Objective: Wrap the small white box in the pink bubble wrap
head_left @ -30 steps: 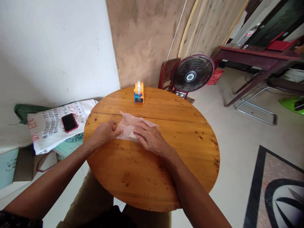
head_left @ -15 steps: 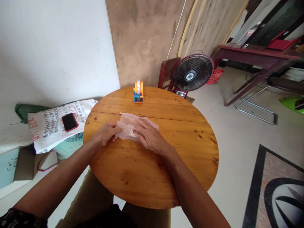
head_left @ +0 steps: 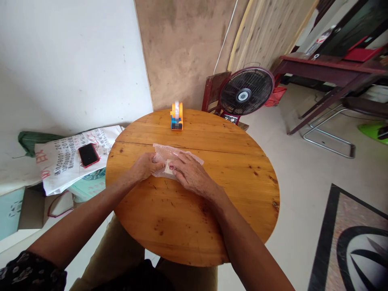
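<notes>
A crumpled sheet of pinkish, see-through wrap, like bubble wrap (head_left: 163, 151), lies on the round wooden table (head_left: 188, 226). On the wrap sits a small pale block (head_left: 168, 167), partly covered by my right hand. My left hand (head_left: 147, 165) is closed on the left edge of the wrap, its thumb pointing toward the block. Stretched out flat, the fingers of my right hand (head_left: 192, 173) lie over the right part of the wrap, and the thumb rests at the block. What is beneath that palm is hidden.
A tape dispenser (head_left: 177, 116) with a roll of clear tape stands near the table's far edge. Left of the table, a phone (head_left: 89, 155) lies on a printed white sack (head_left: 60, 155). A fan (head_left: 245, 93) stands behind right, near a dark red desk (head_left: 327, 66).
My left hand has moved slightly right, bringing the wrap's left edge in toward the pale block. More of the block shows now. My right hand has stayed nearly still.
</notes>
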A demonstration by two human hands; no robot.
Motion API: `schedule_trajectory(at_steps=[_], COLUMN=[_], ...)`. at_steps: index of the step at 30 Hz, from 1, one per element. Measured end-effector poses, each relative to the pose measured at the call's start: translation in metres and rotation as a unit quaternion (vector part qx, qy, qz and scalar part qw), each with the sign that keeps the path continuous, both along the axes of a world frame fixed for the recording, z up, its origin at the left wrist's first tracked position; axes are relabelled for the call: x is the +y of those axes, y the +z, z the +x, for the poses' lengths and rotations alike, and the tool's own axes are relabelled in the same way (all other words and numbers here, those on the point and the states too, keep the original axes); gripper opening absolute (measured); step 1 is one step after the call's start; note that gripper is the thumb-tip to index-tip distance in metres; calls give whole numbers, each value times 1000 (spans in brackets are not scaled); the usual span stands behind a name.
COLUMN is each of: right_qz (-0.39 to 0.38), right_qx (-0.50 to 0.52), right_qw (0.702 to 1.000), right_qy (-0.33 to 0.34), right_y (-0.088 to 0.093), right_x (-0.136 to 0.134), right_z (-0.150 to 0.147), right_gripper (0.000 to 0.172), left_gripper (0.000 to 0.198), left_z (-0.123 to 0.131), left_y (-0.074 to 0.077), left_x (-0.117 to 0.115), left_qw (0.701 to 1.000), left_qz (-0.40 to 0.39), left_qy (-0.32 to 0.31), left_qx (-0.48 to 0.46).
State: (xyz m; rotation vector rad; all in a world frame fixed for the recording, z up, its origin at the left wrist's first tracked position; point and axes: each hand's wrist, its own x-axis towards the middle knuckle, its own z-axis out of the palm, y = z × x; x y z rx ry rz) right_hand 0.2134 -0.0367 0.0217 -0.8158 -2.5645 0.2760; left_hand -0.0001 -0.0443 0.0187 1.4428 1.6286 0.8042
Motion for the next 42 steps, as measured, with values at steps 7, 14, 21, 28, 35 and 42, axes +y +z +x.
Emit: schedule_trajectory(at_steps=[7, 14, 21, 28, 35, 42], right_qz=[7, 1, 5, -2, 4, -31], right_qx=[-9, -6, -14, -10, -33, -9], right_qw=[1000, 1000, 1000, 1000, 999, 999], right_qy=[7, -2, -6, -5, -6, -30], right_y=[3, 0, -2, 2, 1, 1], right_x=[0, 1, 2, 2, 5, 3], right_z=[0, 1, 1, 3, 5, 3], right_gripper=[23, 22, 24, 25, 25, 20], left_gripper=[11, 14, 15, 14, 20, 22], left_z=[16, 21, 23, 18, 10, 20], left_y=[3, 7, 10, 21, 24, 17], left_x=[-2, -4, -4, -5, -7, -10], left_qw=[999, 994, 994, 989, 975, 991], left_qz=[2, -20, -13, -42, -94, -34], left_qy=[16, 10, 0, -66, -57, -72], left_qx=[-52, -110, -106, -127, -192, -104])
